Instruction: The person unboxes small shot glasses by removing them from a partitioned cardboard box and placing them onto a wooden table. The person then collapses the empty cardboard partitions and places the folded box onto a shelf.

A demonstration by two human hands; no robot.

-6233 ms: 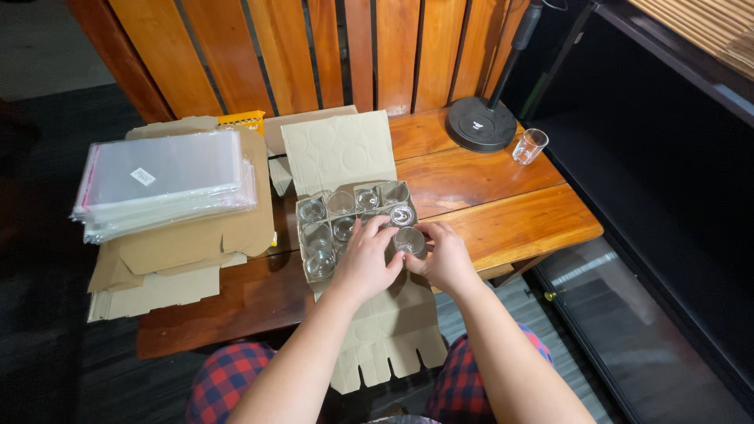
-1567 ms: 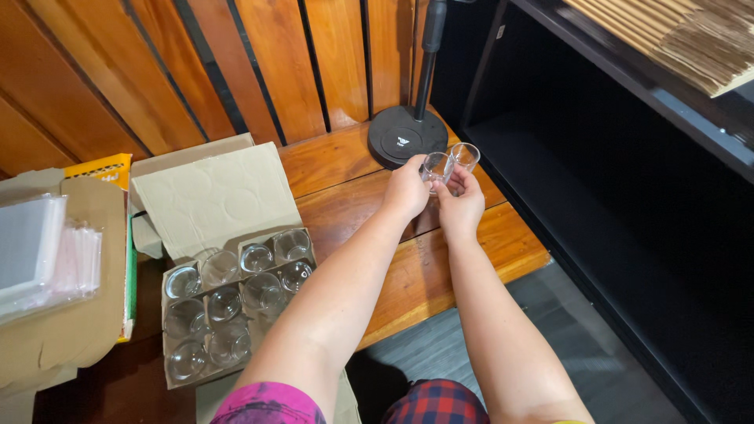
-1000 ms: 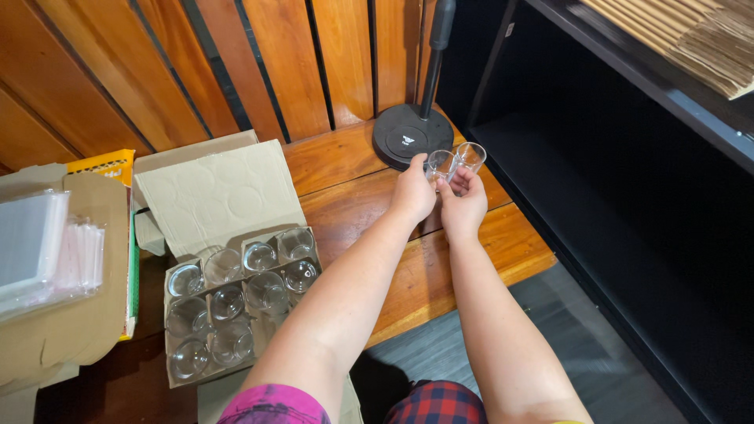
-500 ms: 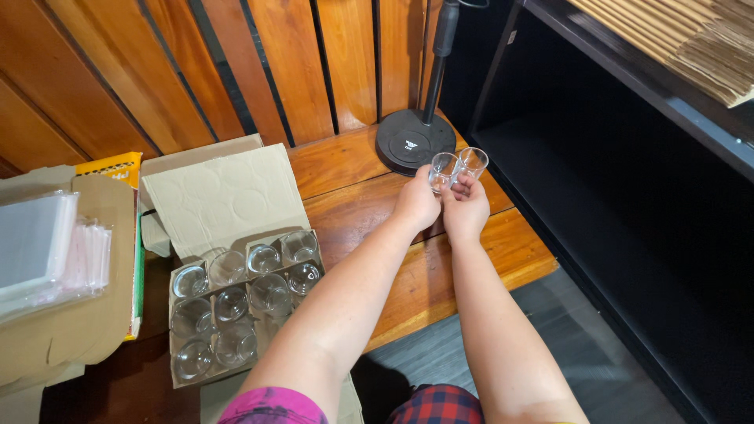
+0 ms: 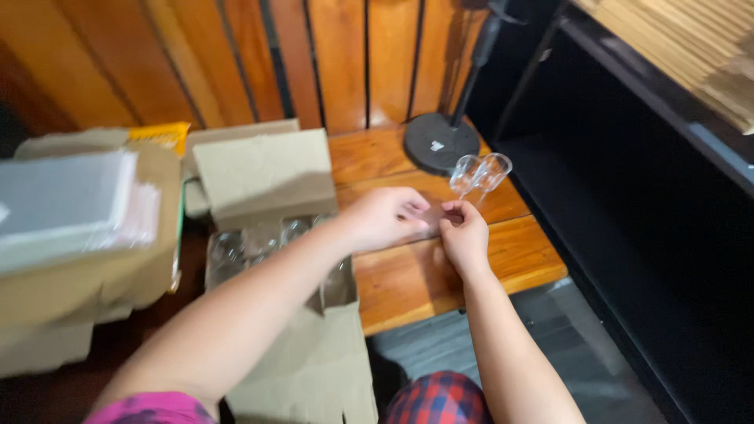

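Note:
Two small clear glasses (image 5: pixel 479 173) stand side by side on the wooden table (image 5: pixel 440 271), just in front of a round black stand base (image 5: pixel 440 143). My right hand (image 5: pixel 465 234) is a little short of them, its fingertips close to their bottoms and nothing in its grip. Beside it, my left hand (image 5: pixel 386 220) hovers over the tabletop with its fingers loosely apart and nothing in them. An open cardboard box (image 5: pixel 271 235) with several more clear glasses in its cells sits to the left, under my left forearm.
A stack of flattened cardboard with clear plastic bags (image 5: pixel 75 204) on top lies at the far left. A black pole rises from the stand base against the slatted wooden wall. A dark shelf unit (image 5: pixel 644 196) borders the table's right edge.
Both hands, which held the two glasses together near the stand base, have drawn back toward me. The glasses stay on the table by the base. The view has shifted.

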